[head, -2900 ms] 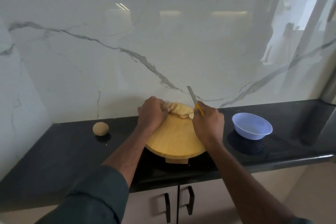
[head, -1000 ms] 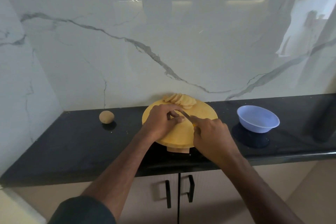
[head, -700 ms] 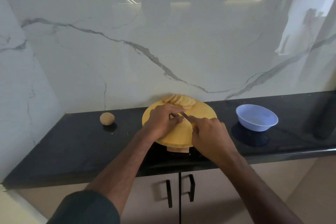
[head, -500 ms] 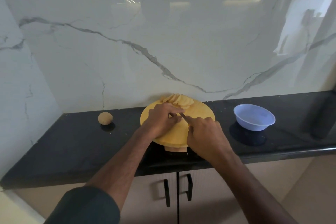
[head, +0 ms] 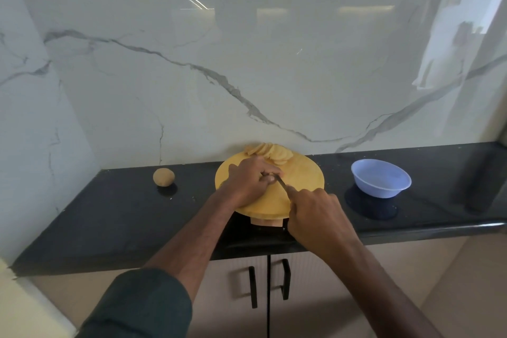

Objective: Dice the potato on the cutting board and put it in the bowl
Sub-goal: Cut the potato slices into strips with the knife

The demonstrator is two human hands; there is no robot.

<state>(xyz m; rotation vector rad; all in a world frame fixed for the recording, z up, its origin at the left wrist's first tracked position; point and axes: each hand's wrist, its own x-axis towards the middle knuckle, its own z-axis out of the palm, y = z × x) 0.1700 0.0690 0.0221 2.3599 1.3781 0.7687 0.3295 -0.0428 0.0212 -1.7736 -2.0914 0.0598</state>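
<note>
Gripping a knife [head: 280,181] in the right hand [head: 315,217], blade toward curled left hand [head: 251,182] fingers pinning something hidden on the round cutting board [head: 301,175]; potato slices [head: 270,153] fanned at its far edge, bowl [head: 380,178] well right.

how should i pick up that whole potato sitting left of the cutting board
Take the whole potato across its rounded middle, coming down from above with fingers on opposite sides. It sits alone on the black counter, apart from the cutting board, so nothing blocks a top approach. Its squat oval shape probably gives the steadiest hold across the shorter width. The left hand is nearer.
</note>
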